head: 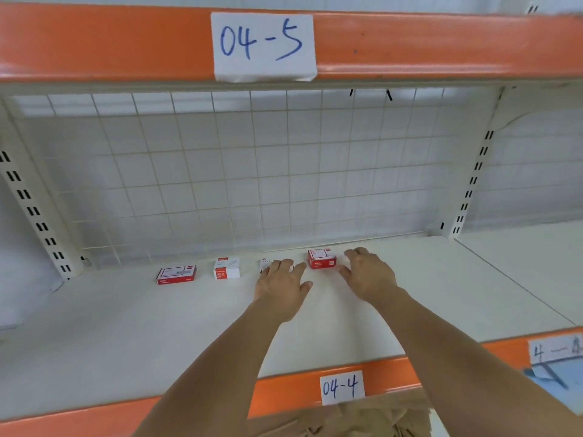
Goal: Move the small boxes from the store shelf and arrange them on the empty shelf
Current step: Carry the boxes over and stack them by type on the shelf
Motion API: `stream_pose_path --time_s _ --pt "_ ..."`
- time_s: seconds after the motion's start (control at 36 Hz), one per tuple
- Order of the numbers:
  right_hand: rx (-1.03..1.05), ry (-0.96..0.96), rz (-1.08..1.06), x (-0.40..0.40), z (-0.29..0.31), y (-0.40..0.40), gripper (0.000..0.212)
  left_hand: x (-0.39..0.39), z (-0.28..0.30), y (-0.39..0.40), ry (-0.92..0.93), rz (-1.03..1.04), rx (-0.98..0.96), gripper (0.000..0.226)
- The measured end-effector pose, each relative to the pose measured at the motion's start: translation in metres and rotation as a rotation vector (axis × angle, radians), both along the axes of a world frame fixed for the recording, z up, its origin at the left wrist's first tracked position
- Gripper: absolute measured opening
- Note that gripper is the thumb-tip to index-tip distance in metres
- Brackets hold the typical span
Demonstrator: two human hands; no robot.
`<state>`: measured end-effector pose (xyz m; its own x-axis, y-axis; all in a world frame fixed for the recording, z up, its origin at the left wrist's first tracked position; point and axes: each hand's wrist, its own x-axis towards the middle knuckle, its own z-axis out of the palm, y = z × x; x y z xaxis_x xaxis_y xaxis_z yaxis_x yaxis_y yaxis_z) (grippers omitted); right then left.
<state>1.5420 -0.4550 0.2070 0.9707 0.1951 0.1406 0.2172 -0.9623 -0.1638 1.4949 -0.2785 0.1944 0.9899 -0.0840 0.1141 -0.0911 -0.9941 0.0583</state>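
Item: small red-and-white cardboard box [321, 258], fourth and rightmost in a row of four near the back of the cream metal shelf [157, 326], just in front of the white wire-grid back panel [220, 168]. Its long axis runs roughly 9-to-3 o'clock, parallel to the shelf's back edge; it appears slightly tilted, the left end raised, though the view is soft here. Red side panel faces the viewer, white label panel on top.

Relation to grip: the box lies between the two hands. The right hand [370, 275] is at the box's 3 o'clock, thumb touching or nearly touching the lower right corner, fingers loosely spread and curled round nothing. It is the nearer grip. The left hand [282, 283] is at the box's 8 o'clock, fingers straight and flat, resting over the third item.

Third item: small white cardboard box with dark lettering [268, 263], mostly hidden under the left fingers.

Second item: small white box with red lower band [226, 268], at 9 o'clock of the left hand, standing apart.

First item: flat red box with white label [176, 274], leftmost, well apart from both hands.

Surroundings: orange shelf beam with paper label "04-5" [263, 45] at 12 o'clock; orange front beam with paper label "04-4" [342, 387] at 6 o'clock.
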Motion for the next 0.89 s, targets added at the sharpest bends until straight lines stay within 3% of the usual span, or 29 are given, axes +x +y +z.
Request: stream_pose_path --time_s 0.5,0.89 --pt "-0.057 0.032 -0.128 -0.044 0.007 -0.041 0.049 -0.008 0.010 -0.031 0.027 -0.169 0.005 0.052" --pt "-0.058 -0.030 -0.365 -0.107 0.008 -0.210 0.047 -0.022 0.018 -0.197 0.051 -0.435 -0.067 0.051"
